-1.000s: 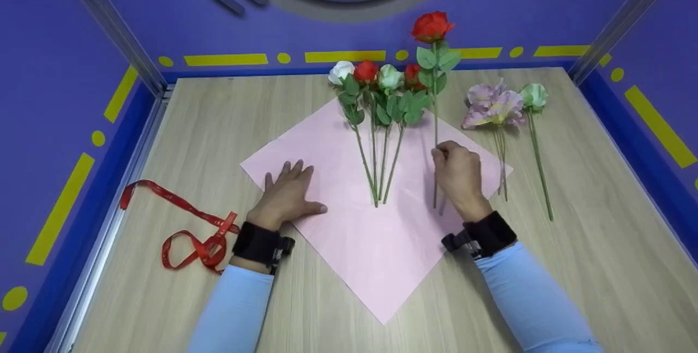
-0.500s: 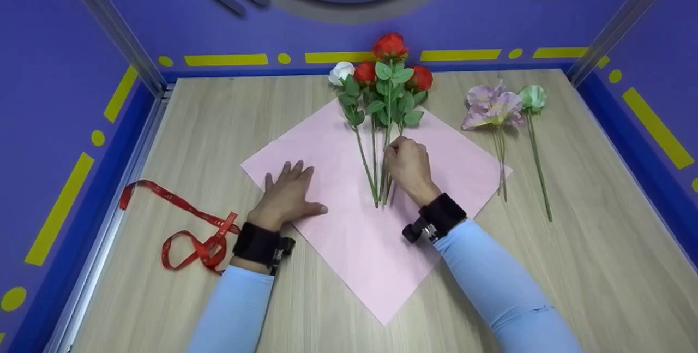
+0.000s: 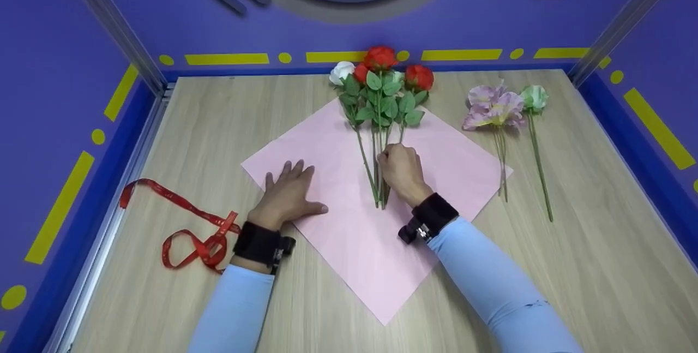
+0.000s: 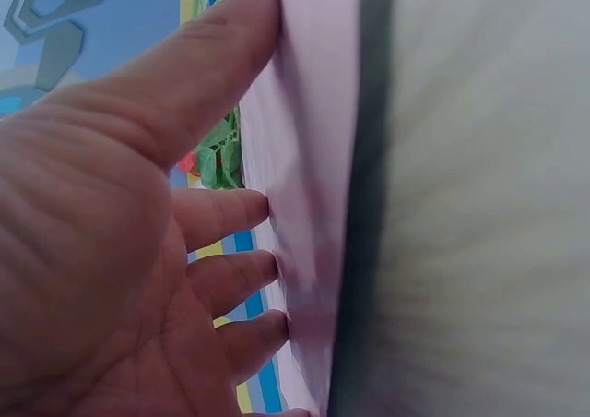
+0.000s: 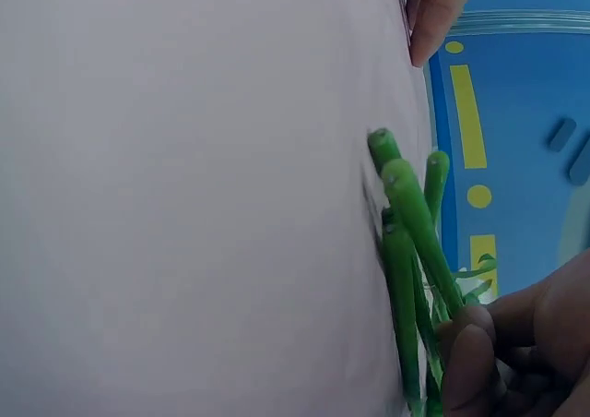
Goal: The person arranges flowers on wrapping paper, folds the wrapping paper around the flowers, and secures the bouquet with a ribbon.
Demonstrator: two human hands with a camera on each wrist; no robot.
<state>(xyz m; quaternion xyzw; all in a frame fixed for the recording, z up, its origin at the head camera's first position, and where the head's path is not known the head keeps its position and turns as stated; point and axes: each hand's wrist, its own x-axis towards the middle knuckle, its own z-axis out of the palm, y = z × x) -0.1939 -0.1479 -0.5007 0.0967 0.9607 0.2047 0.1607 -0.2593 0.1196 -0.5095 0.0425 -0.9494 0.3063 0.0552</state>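
Observation:
My right hand point(image 3: 402, 170) pinches the stem point(image 5: 419, 219) of a red rose point(image 3: 380, 58) between thumb and finger. That rose lies over a small fan of others: a white rose point(image 3: 342, 72), a red rose point(image 3: 419, 77), a second red bloom and a pale green one, both partly covered. Their stems come together near the middle of a pink paper sheet point(image 3: 354, 255), set cornerwise. At the sheet's left edge rests my left hand point(image 3: 286, 195), fingers spread; in the left wrist view its fingertips touch the paper point(image 4: 309, 205).
Right of the paper lie a lilac flower bunch point(image 3: 493, 106), its stems over the paper's corner, and a pale green rose point(image 3: 534, 97). A loosely looped red ribbon point(image 3: 210, 249) lies left, by the left wrist. Blue-purple walls point(image 3: 163, 25) enclose the wooden table point(image 3: 600, 244).
My right hand has carried the red rose leftward from the paper's right side and lowered it over the other flowers. The left hand has stayed put.

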